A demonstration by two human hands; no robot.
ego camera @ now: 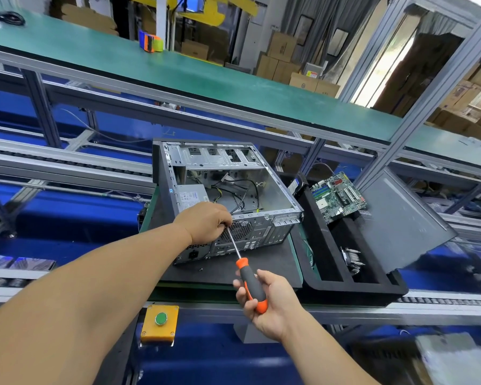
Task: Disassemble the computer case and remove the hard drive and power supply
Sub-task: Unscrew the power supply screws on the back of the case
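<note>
My left hand (206,222) covers the screwdriver (246,269) tip and the screw it meets, so I can't see contact. The power supply (190,195) label is too small to read. Both my forearms run off the bottom edge.

Head-worn view, down over workbench (228,270)

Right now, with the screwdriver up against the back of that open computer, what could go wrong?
The left hand steadies the tip of the screwdriver; if the tip slips, it could jab those fingers. A freed screw could roll off, as one small screw already lies loose on the black mat. Cables still run from the power supply, so lifting it out early might snag them.
</note>
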